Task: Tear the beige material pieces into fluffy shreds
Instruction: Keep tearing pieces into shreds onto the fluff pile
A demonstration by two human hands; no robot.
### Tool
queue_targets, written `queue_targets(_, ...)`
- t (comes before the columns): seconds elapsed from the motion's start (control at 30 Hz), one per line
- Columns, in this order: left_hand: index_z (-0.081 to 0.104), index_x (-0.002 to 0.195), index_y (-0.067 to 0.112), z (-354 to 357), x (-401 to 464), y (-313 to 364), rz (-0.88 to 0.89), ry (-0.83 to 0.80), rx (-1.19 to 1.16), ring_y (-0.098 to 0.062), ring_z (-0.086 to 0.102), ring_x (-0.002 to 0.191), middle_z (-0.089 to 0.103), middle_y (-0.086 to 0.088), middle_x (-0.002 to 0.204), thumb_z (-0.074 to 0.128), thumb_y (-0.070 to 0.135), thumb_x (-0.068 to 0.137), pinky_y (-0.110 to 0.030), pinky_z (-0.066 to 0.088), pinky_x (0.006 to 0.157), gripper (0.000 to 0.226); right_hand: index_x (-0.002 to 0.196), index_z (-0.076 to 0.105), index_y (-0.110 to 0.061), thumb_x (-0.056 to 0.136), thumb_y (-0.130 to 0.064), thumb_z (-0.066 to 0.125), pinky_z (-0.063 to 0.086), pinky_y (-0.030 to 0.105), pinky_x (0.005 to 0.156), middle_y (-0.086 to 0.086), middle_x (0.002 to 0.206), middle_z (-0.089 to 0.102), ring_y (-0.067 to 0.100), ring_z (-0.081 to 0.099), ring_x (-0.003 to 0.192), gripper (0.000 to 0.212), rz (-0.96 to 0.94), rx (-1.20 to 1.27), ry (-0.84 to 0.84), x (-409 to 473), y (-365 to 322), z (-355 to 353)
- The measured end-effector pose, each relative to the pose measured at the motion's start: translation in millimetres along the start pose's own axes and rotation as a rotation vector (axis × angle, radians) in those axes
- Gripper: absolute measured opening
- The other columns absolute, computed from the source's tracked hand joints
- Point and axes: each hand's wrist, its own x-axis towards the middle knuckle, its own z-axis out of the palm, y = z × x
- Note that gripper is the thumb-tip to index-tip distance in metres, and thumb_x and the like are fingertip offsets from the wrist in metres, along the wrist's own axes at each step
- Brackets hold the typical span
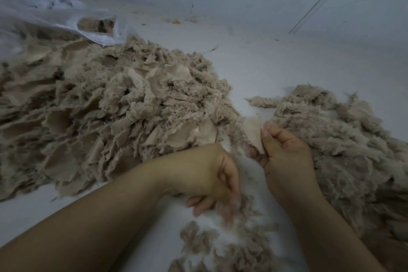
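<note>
The right hand [284, 157] pinches a small beige scrap [254, 132] between the two heaps, near the surface's [254, 68] front edge. The left hand [209, 183] is blurred and curled — whether it holds fluff I cannot tell. The scrap looks light, limp and easily frayed — best pinched at opposite edges.

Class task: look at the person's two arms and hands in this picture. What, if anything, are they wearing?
Nothing shows on them. The left hand and right hand are bare, with no gloves, rings, watch or bracelets visible. Both forearms are uncovered to the frame's edge; no sleeve appears.
</note>
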Motion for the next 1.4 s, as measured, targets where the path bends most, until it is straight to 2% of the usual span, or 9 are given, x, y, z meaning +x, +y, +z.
queue_targets(0.1, 0.077, 0.082, 0.016, -4, -5, 6, -0.01, -0.081, 0.136, -0.019, 0.044, 0.031, 0.067, -0.015, 0.058, 0.078, 0.036, 0.081, -0.016, 0.035, 0.038, 0.019, 0.094, 0.074, -0.01, 0.099, -0.01, 0.058, 0.056, 0.022, 0.061, 0.006, 0.09, 0.077, 0.015, 0.072, 0.077, 0.016, -0.001, -0.074, -0.046, -3, -1, 0)
queue_targets(0.27, 0.059, 0.077, 0.014, 7, 19, 3, 0.106, 0.884, -0.031, -0.011, 0.05, 0.045, 0.059, -0.004, 0.065, 0.085, 0.041, 0.071, -0.029, 0.041, 0.038, 0.038, 0.082, 0.079, -0.021, 0.095, -0.014, 0.064, 0.059, 0.029, 0.064, 0.009, 0.085, 0.077, 0.02, 0.074, 0.077, 0.021, -0.029, -0.125, -0.145, -10, -6, 4)
queue_targets(0.4, 0.056, 0.118, 0.03, 12, 22, -4, 0.179, 0.794, -0.166, -0.02, 0.064, 0.068, 0.062, -0.002, 0.092, 0.078, 0.019, 0.082, -0.026, 0.047, 0.045, 0.044, 0.091, 0.078, -0.017, 0.097, -0.017, 0.061, 0.06, 0.029, 0.064, 0.01, 0.088, 0.078, 0.024, 0.076, 0.081, 0.018, -0.036, -0.149, -0.195, -13, -7, 5)
queue_targets(0.53, 0.072, 0.076, 0.023, 9, 22, 3, 0.362, 0.955, -0.154, -0.003, 0.055, 0.048, 0.064, 0.009, 0.06, 0.071, -0.003, 0.082, -0.015, 0.042, 0.043, 0.027, 0.087, 0.077, -0.019, 0.1, -0.016, 0.058, 0.05, 0.019, 0.054, 0.002, 0.07, 0.071, 0.01, 0.061, 0.057, 0.023, -0.061, -0.209, -0.106, -8, -2, 4)
queue_targets(0.63, 0.072, 0.073, 0.022, -9, 14, 1, 0.307, 1.196, 0.244, -0.009, 0.062, 0.063, 0.068, 0.006, 0.071, 0.07, 0.0, 0.084, -0.024, 0.053, 0.058, 0.024, 0.102, 0.072, -0.017, 0.104, -0.014, 0.05, 0.043, 0.018, 0.05, -0.002, 0.062, 0.06, 0.007, 0.047, 0.055, 0.023, -0.048, -0.129, -0.077, -3, 0, 0)
queue_targets(0.8, 0.064, 0.089, 0.01, -20, 2, -2, -0.361, 0.97, 1.202, -0.031, 0.058, 0.089, 0.043, -0.014, 0.117, 0.058, 0.007, 0.083, -0.033, 0.034, 0.05, 0.009, 0.148, 0.039, -0.007, 0.106, -0.005, 0.043, 0.05, 0.018, 0.053, 0.002, 0.066, 0.071, 0.005, 0.058, 0.054, 0.043, 0.112, -0.022, -0.08, 3, 2, 2)
queue_targets(0.97, 0.057, 0.067, 0.003, -5, 9, 16, 0.037, 1.011, 1.334, -0.032, 0.053, 0.063, 0.054, -0.02, 0.092, 0.063, 0.0, 0.06, -0.021, 0.018, 0.043, 0.01, 0.144, 0.04, 0.006, 0.102, 0.0, 0.047, 0.052, 0.022, 0.052, 0.01, 0.068, 0.072, 0.011, 0.063, 0.055, 0.043, 0.14, 0.039, -0.038, 4, 2, 1)
queue_targets(1.17, 0.054, 0.115, 0.012, 18, 46, 5, -0.061, 0.684, 1.198, -0.028, 0.062, 0.088, 0.054, -0.008, 0.12, 0.049, 0.013, 0.089, -0.029, 0.03, 0.05, 0.026, 0.14, 0.045, 0.008, 0.1, 0.001, 0.049, 0.054, 0.022, 0.055, 0.005, 0.067, 0.072, 0.011, 0.066, 0.059, 0.04, 0.1, 0.022, -0.004, 3, 4, 4)
queue_targets(1.4, 0.065, 0.095, 0.018, 19, 34, 1, 0.124, 0.742, 1.231, -0.026, 0.062, 0.077, 0.063, -0.004, 0.089, 0.047, 0.008, 0.085, -0.03, 0.032, 0.048, 0.023, 0.147, 0.038, 0.001, 0.101, 0.005, 0.045, 0.06, 0.023, 0.076, 0.017, 0.125, 0.062, 0.019, 0.069, 0.103, 0.046, 0.11, 0.078, 0.025, 1, 4, 3)
